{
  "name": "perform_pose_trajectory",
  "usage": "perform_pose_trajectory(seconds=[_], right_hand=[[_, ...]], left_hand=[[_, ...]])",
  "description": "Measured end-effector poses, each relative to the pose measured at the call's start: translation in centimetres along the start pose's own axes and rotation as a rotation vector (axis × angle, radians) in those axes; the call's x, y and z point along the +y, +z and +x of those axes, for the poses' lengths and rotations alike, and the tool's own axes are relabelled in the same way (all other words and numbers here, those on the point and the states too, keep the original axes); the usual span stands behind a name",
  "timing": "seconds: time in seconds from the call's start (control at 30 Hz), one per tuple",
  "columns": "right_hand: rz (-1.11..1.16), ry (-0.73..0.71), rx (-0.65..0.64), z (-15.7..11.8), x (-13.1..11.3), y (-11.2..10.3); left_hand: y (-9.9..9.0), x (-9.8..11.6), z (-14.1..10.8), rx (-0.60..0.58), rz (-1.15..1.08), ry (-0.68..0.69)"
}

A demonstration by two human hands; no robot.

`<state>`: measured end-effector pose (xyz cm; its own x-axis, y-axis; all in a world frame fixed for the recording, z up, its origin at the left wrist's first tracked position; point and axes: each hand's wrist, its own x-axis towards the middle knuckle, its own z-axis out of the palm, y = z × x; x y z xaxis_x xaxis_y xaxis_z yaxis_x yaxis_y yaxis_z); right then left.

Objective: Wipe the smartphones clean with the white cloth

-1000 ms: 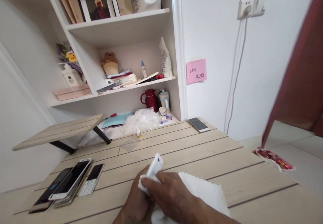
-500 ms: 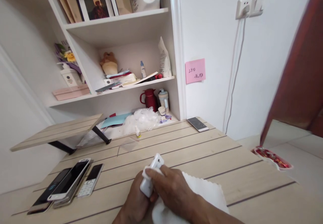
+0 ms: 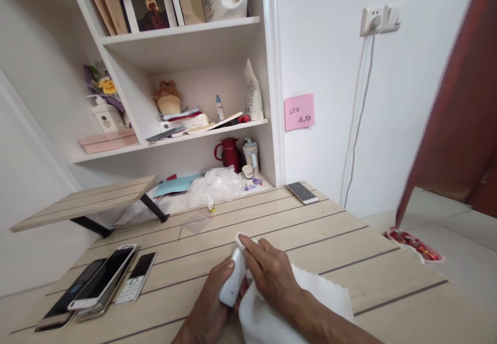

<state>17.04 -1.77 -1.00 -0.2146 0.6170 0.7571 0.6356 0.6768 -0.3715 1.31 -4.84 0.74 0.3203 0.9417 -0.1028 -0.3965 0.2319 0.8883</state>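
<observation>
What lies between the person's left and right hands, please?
In the head view, a white phone sits between the left hand and right hand, with a white cloth bunched beside it.

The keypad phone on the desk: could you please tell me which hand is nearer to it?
Left. The left hand sits right of the keypad phone, apart from it; the right hand is farther right.
</observation>
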Motion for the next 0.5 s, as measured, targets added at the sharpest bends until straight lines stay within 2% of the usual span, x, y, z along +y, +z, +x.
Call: perform_pose_trajectory(seconds=[0.07,0.23,0.4,0.5], right_hand=[[0.002,0.027,0.028,-0.03,0.2,0.12],[0.026,-0.05,0.016,-0.28,0.08,0.48],[0.224,0.113,0.062,0.46,0.11,0.21],[0.255,0.099,0.089,0.67,0.0,-0.17]], left_hand=[[-0.05,0.08,-0.02,-0.018,0.014,0.016],[-0.63,-0.08,0.02,-0.063,0.017,0.038],[-0.55,0.23,0.01,-0.095,0.06,0.064],[-0.35,0.49,0.04,-0.123,0.082,0.055]])
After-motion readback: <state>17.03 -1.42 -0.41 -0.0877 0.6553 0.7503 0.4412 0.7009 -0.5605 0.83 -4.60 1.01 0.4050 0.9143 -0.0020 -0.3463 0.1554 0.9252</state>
